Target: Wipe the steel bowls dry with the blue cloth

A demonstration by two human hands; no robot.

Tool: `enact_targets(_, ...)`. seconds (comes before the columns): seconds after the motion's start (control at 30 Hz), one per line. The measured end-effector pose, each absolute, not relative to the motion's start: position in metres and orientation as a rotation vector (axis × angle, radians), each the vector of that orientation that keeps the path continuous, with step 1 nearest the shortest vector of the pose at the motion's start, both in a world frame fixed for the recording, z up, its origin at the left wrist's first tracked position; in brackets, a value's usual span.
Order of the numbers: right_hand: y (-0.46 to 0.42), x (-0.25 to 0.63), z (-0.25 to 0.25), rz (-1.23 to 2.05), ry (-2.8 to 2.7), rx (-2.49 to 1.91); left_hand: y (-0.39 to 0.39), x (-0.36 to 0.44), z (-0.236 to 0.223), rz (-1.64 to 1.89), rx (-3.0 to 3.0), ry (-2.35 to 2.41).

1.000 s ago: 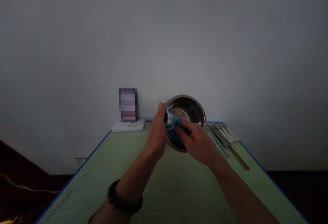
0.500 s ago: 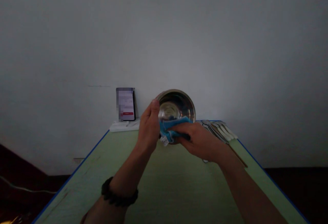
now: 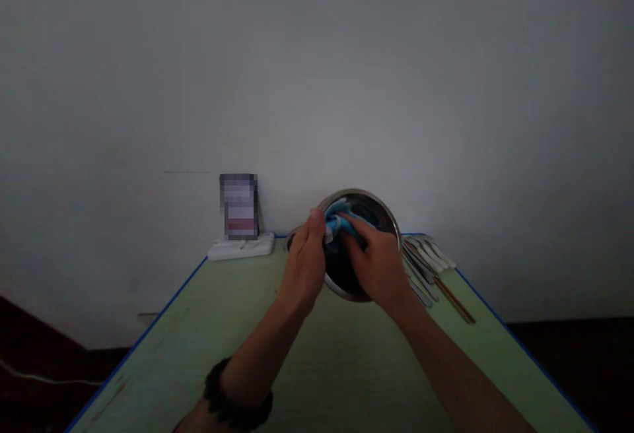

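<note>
A round steel bowl (image 3: 381,215) is held tilted above the far end of the green table (image 3: 317,354), its inside facing me. My left hand (image 3: 303,268) grips the bowl's left rim, thumb on top; a dark bead bracelet sits on that wrist. My right hand (image 3: 379,265) is inside the bowl, fingers closed on a blue cloth (image 3: 337,223) pressed against the upper left of the bowl's inner wall.
A phone or small screen (image 3: 238,206) stands on a white base (image 3: 241,246) at the table's far left. Several spoons and chopsticks (image 3: 430,268) lie at the far right. A second metal rim (image 3: 290,240) peeks out behind my left hand. A plain wall is behind.
The bowl has come lower and tilted more towards me. My right hand has carried the blue cloth from the bowl's lower rim up into its inside.
</note>
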State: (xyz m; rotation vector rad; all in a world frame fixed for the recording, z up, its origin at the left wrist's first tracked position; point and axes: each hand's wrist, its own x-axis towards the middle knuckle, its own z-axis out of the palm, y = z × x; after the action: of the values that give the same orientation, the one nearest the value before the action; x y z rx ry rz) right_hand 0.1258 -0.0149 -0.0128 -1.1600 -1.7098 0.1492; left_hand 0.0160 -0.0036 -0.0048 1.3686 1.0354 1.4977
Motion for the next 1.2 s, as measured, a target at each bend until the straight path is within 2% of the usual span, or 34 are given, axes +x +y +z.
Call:
enact_targets(0.13,-0.021,0.12,-0.01,0.384,-1.894,-0.974,0.001,0.007,-0.001,1.538,1.343,1.062)
enact_targets(0.2,-0.02,0.12,-0.011,0.381,-1.987,-0.927,0.002,0.003,0.0,1.53,1.324,1.036)
enact_targets(0.43,-0.006,0.125,-0.03,-0.156,-2.197,-0.897,0.0,0.003,0.004,1.517,1.423,1.008)
enact_targets(0.77,0.009,0.135,-0.04,-0.38,-2.204,-1.13,0.007,-0.018,0.01,1.441,1.787,0.9)
enact_targets(0.97,-0.007,0.115,-0.04,-0.073,-2.163,-1.24,0.014,-0.028,0.012,1.661,1.695,0.947)
enact_targets(1.2,-0.031,0.087,-0.025,0.51,-2.027,-0.969,0.015,-0.016,0.001,1.836,1.544,0.968)
